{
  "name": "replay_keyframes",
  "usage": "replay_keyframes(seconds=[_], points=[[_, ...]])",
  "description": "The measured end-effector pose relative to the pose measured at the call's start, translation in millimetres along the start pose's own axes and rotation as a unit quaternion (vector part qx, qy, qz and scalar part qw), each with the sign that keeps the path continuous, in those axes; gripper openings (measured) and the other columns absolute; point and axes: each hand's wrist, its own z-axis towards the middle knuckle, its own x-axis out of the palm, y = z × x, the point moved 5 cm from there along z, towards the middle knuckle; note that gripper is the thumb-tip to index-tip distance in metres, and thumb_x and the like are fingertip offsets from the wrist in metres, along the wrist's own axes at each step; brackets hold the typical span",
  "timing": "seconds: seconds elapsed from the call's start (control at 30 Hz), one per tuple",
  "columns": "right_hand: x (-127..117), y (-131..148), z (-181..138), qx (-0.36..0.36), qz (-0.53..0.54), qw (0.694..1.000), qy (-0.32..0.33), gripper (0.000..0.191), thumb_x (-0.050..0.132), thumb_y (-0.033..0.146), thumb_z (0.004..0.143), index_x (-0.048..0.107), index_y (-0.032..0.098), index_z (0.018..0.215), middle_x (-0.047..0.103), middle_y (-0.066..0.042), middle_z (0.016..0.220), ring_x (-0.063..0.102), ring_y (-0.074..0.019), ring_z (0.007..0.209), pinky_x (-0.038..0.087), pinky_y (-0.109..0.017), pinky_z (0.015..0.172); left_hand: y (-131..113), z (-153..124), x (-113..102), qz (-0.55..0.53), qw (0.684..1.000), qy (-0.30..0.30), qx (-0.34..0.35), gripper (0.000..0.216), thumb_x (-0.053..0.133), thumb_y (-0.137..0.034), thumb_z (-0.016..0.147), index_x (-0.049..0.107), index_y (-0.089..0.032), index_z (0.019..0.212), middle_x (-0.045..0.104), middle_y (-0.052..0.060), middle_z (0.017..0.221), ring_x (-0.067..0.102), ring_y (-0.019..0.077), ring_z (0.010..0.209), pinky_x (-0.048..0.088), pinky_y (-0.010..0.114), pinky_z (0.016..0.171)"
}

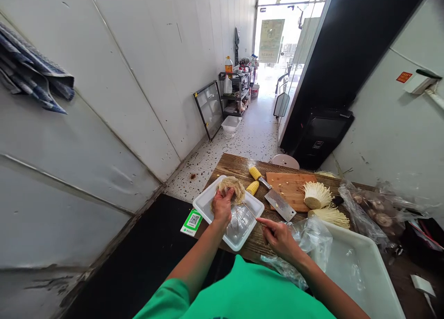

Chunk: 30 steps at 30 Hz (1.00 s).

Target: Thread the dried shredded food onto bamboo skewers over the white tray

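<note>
My left hand (222, 205) is closed round a pale brownish lump of food (231, 187) held over a small white tray (208, 199). A thin bamboo skewer (247, 207) runs from the lump to my right hand (280, 238), which pinches its near end with thumb and forefinger. Several more skewers lie in the tray under my left hand. The tray stands at the left end of a wooden table (236, 164).
Two corn pieces (254, 180), a cleaver (279, 202) and a wooden cutting board (290, 187) lie beyond the tray. Enoki mushroom bunches (317, 195) lie to the right, with plastic bags of mushrooms (374, 212). A large white tub (360, 268) stands at the near right. A wall runs along the left.
</note>
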Motion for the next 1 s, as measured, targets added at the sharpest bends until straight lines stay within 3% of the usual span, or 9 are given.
replay_keyframes(seconds=[0.3,0.63,1.0], points=[[3.1,3.0,-1.4,-0.013,-0.042,0.999,-0.024,0.046,0.037,0.027,0.085,0.07,0.008,0.11,0.054,-0.001,0.053,0.043,-0.0114,0.047,0.031,-0.022,0.046,-9.6,-7.5,3.7,0.012,0.999,0.01,0.034,0.041,0.086,-0.03,0.053,0.065,-0.018,0.085,0.071,-0.001,0.084,0.065,0.0119,0.075,0.048,0.027,0.08],[1.6,9.4,-9.3,-0.036,-0.048,0.997,-0.042,0.048,0.035,0.026,0.085,0.069,0.005,0.112,0.056,-0.002,0.054,0.047,-0.0119,0.046,0.037,-0.023,0.05,-15.3,-10.1,6.1,-0.001,0.999,0.011,0.038,0.041,0.086,-0.03,0.054,0.064,-0.017,0.086,0.071,-0.001,0.084,0.065,0.0119,0.076,0.05,0.028,0.081],[1.8,13.9,-9.6,-0.048,-0.061,0.996,-0.042,0.044,0.036,0.025,0.087,0.07,0.011,0.111,0.057,0.0,0.052,0.049,-0.0128,0.045,0.04,-0.023,0.052,-16.6,-9.6,7.0,0.001,0.999,0.009,0.043,0.043,0.086,-0.029,0.053,0.064,-0.017,0.087,0.07,0.0,0.083,0.065,0.0118,0.074,0.05,0.026,0.078]])
